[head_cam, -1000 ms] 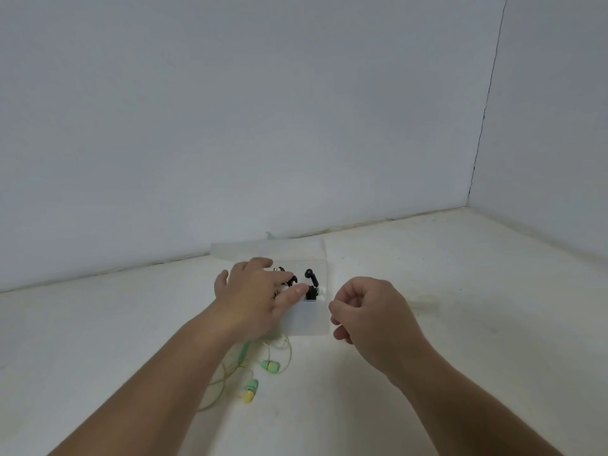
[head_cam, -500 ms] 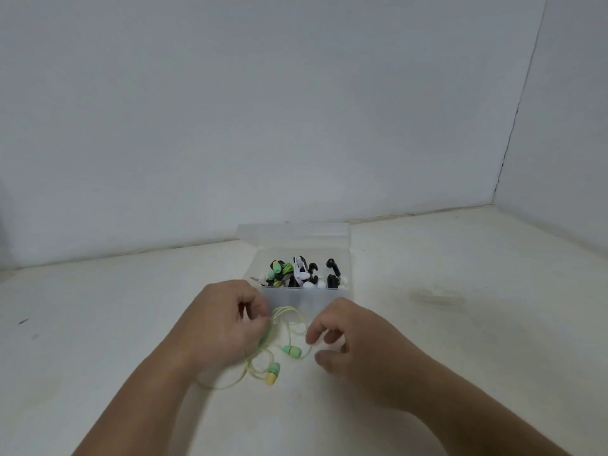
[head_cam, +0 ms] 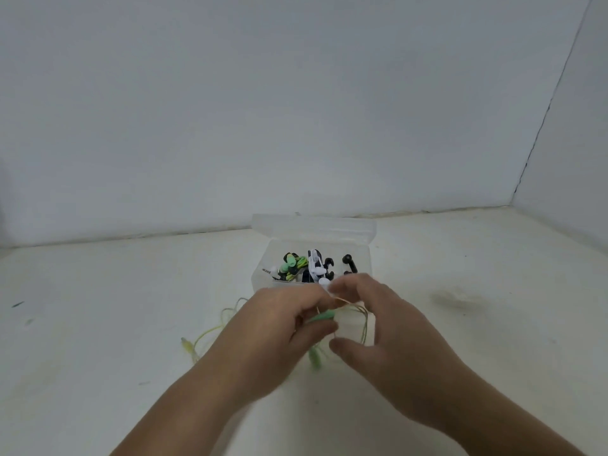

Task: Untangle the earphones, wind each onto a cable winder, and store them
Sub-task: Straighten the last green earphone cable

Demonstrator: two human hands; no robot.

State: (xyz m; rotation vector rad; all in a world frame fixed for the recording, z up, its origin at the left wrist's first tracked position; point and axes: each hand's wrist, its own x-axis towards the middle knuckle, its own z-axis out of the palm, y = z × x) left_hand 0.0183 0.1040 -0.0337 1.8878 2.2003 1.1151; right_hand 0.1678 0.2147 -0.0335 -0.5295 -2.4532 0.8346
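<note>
A clear plastic box (head_cam: 368, 258) with its lid open stands on the white surface, holding several wound earphones in green, black and white (head_cam: 312, 266). In front of it my left hand (head_cam: 276, 327) grips the green-and-yellow earphones (head_cam: 320, 317) near a green earbud. My right hand (head_cam: 385, 327) pinches the thin yellow cable (head_cam: 362, 315) at its fingertips. Loops of that cable trail to the left on the surface, ending in a yellow plug (head_cam: 187, 345). Another green earbud (head_cam: 314, 357) hangs blurred below my hands.
White walls close in behind and to the right, meeting at a corner (head_cam: 513, 199). A faint dark smudge (head_cam: 457, 299) marks the surface right of the box.
My left hand left the box and came back to the green earphones. Both hands lifted the cable off the surface, and the loops now stretch out to the left.
</note>
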